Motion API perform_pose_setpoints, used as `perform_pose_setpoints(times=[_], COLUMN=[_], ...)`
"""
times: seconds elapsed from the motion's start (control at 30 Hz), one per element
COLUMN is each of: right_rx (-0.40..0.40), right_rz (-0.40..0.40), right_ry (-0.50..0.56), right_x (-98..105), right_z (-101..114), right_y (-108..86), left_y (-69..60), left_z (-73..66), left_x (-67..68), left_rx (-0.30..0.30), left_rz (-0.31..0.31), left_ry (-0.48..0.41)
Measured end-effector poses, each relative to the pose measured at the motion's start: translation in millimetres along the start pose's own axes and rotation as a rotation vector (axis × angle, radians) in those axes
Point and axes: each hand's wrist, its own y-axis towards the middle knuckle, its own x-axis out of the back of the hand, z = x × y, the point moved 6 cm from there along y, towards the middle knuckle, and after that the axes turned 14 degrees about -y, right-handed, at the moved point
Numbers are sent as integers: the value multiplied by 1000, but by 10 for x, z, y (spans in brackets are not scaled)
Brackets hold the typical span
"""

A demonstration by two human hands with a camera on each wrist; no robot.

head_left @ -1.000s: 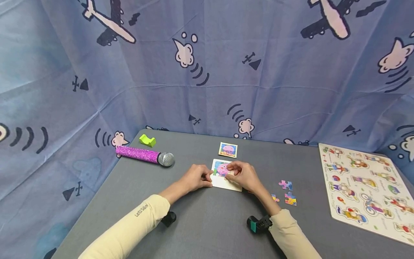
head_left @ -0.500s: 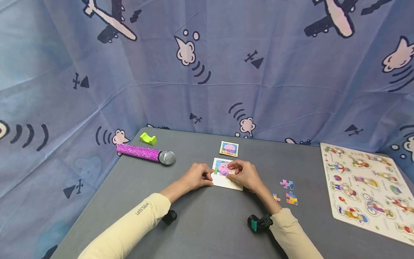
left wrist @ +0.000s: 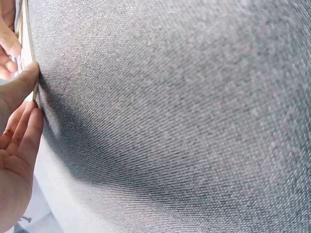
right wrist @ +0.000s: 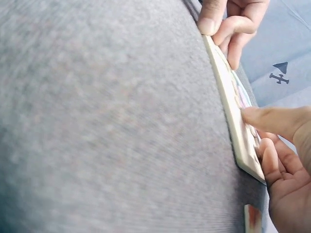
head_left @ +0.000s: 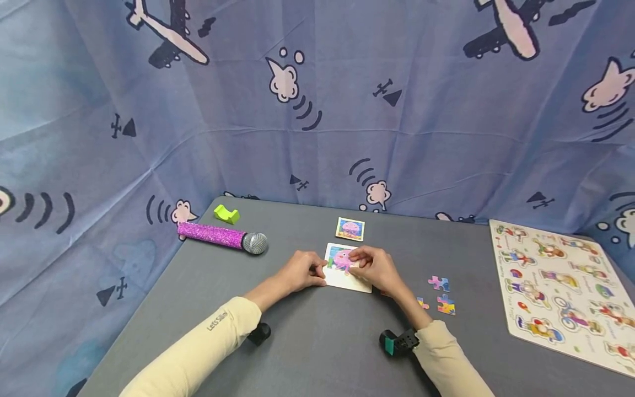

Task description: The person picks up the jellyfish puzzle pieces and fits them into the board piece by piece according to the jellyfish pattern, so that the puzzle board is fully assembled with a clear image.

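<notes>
The puzzle board [head_left: 347, 280] lies between the left hand [head_left: 301, 271], fingers pinching its left edge, and the right hand [head_left: 377, 270], fingers over its right half, whether pinching unclear.

1. Left hand [head_left: 303, 270]: thumb and fingers pinch puzzle board's [head_left: 346, 280] left edge.
2. Right hand [head_left: 375, 268]: fingers bent, thumb touching board's right half.
3. Left forearm [head_left: 203, 342], right forearm [head_left: 448, 358]: angled in from board's near side.

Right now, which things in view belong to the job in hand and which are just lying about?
Job:
- white puzzle board
- loose jigsaw pieces, probably
- small picture card with a similar pink creature, likely the reference

Lying about, it seems:
- glittery pink microphone
- green block
- large figure board
</notes>
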Motion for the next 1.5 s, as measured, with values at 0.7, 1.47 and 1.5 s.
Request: perform_pose_setpoints(times=[0.7, 1.47, 1.5], right_rx=[-160, -204, -205], right_rz=[39, -11, -15], right_ry=[338, 175, 171], right_x=[259, 742, 767], right_z=[-290, -666, -689], right_y=[-86, -362, -378], left_y=[57, 49, 49], left_z=[-42, -84, -87], left_x=[-22, -8, -6], left_rx=[52, 77, 76], left_rz=[-1, 7, 6], left_ry=[74, 94, 95])
